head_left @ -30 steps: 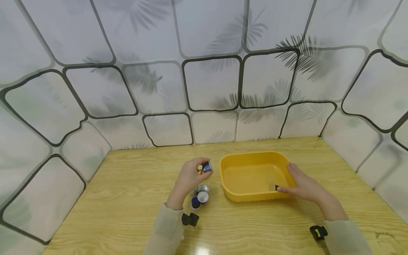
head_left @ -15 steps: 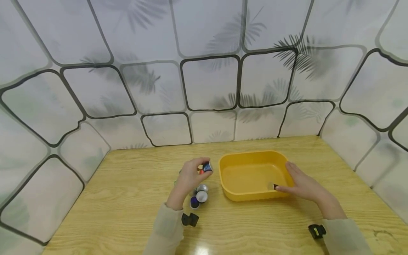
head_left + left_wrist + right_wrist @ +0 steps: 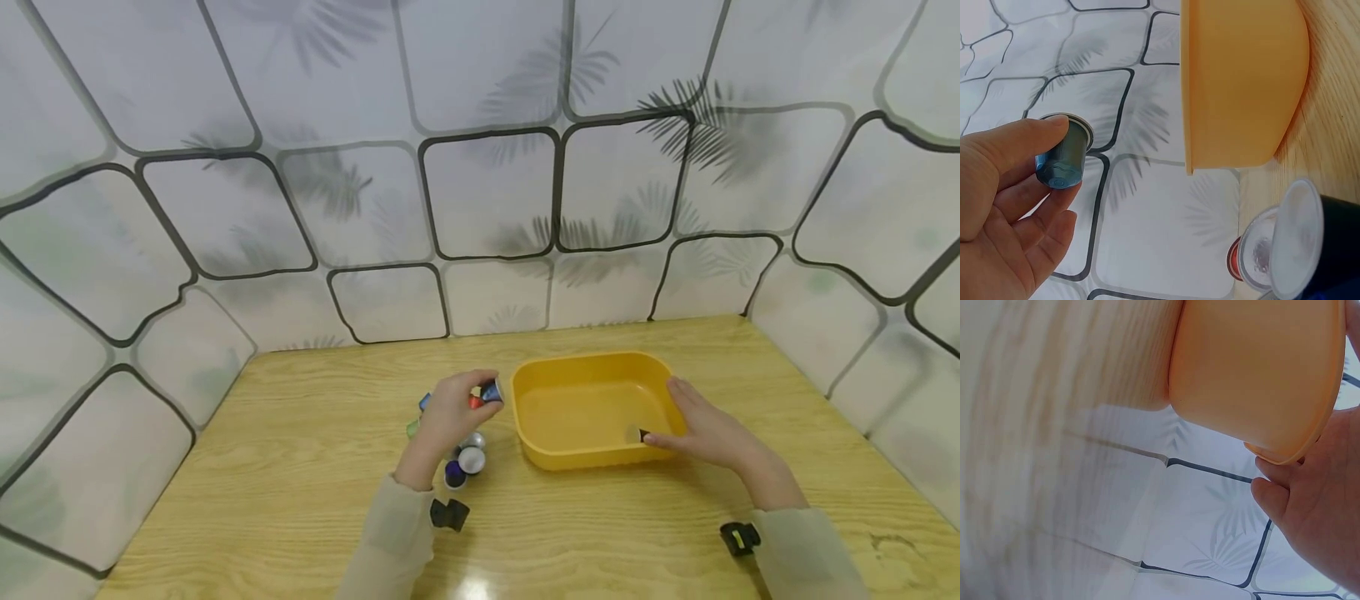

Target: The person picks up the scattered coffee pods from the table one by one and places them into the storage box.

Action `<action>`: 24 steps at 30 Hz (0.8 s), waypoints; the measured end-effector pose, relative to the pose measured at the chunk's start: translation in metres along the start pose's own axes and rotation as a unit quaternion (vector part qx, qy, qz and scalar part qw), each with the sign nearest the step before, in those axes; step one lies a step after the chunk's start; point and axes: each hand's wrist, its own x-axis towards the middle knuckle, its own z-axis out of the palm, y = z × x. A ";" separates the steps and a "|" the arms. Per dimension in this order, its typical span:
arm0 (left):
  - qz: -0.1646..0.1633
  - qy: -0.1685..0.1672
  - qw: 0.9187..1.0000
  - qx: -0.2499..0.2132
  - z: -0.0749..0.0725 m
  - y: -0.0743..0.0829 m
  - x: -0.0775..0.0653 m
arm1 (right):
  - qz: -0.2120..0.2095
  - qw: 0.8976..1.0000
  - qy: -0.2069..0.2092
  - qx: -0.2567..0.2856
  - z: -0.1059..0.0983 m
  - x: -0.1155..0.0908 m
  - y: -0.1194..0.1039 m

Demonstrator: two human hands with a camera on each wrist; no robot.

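Between thumb and fingertips my left hand (image 3: 446, 414) pinches a blue coffee capsule (image 3: 1062, 159), raised above the table left of a yellow tub (image 3: 592, 454). In the left wrist view the capsule's rim is tilted up. My right hand (image 3: 705, 427) rests at the tub's right side, its fingers mostly straight along the rim and its thumb by the near right corner. Close to that thumb tip shows a small dark and pale thing (image 3: 642, 435), partly hidden. Under the left hand lie more capsules, among them a silver one (image 3: 472, 460) and a purple one (image 3: 454, 475).
A red capsule (image 3: 476, 402), a blue capsule (image 3: 425, 401) and a green capsule (image 3: 412, 428) show around the left hand, partly covered. Patterned panels (image 3: 495, 296) stand behind the wooden table (image 3: 570, 533) and at both sides.
The view has shifted slightly. My left hand, still pinching the capsule, has come a little closer to the tub; more of the blue and green capsules shows. The right hand stays at the tub.
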 end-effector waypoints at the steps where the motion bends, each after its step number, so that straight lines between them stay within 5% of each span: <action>1: 0.002 -0.001 1.000 0.004 0.001 0.000 0.001 | 0.000 1.000 0.000 0.000 0.000 0.000 0.000; 24: 0.031 -0.027 0.999 0.020 0.024 0.006 0.019 | -0.004 1.000 0.003 -0.006 0.003 0.001 0.005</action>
